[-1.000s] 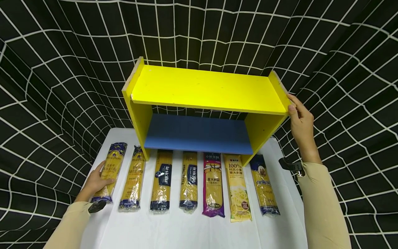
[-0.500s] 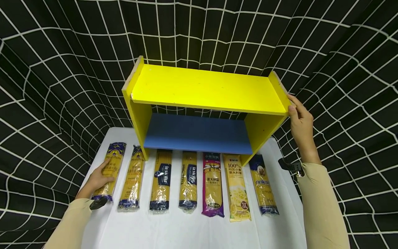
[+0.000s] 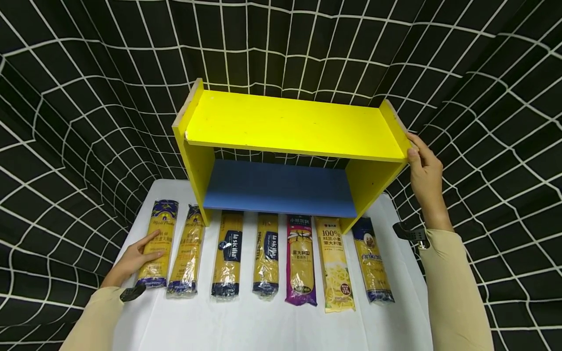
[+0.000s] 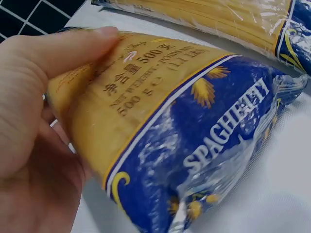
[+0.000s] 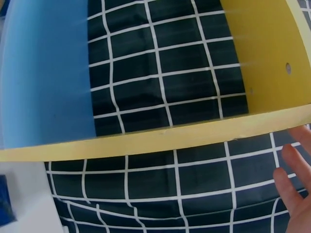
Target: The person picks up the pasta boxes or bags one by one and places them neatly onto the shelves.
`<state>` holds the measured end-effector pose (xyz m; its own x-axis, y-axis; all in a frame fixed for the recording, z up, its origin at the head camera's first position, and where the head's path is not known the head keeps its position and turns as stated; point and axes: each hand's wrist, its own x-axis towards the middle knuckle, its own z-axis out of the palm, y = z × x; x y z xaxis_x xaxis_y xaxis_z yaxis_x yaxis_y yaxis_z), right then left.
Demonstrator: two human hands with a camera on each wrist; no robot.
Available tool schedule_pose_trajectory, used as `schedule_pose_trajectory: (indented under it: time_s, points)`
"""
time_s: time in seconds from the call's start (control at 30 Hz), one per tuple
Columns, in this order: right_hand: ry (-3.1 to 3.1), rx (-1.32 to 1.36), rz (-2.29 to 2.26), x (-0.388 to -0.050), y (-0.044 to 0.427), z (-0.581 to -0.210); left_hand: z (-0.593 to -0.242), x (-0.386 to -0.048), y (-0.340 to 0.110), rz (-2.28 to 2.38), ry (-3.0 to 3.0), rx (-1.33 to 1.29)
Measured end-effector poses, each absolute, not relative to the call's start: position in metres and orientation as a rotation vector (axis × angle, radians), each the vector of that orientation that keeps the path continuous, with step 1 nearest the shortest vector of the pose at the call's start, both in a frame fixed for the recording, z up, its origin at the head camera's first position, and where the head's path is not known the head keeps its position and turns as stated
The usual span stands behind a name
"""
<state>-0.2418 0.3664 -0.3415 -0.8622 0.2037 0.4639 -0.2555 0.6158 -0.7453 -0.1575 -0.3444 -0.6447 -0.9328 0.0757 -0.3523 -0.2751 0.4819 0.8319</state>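
Yellow shelf (image 3: pixel 285 122), head view: your right hand (image 3: pixel 427 180) rests against its side, probably steadying it.
Pasta packet (image 3: pixel 161 243), head view: in your left hand (image 3: pixel 131 261); six other packets (image 3: pixel 227 253) lie to that hand's right.
Packet, left wrist view: pinched, thumb over, fingers below, likely against slipping.
Shelf, right wrist view: your fingers spread slightly along its outer side.

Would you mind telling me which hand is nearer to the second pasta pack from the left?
The left hand: it holds the leftmost pack, just beside the second pasta pack. The right hand is farther away, up at the right side of the yellow shelf.
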Motion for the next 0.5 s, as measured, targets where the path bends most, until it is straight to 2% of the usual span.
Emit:
schedule_pose_trajectory:
  time_s: [0.2,0.5]
  points:
    - [-2.318,0.050,1.185,-0.2400,0.3649,-0.3401,-0.6407,-0.1576,-0.3452,1.445,2.441,-0.100]
    - [-2.325,0.045,1.196,-0.2379,0.3613,-0.3376,-0.6423,-0.1566,-0.3469,1.491,2.390,-0.173]
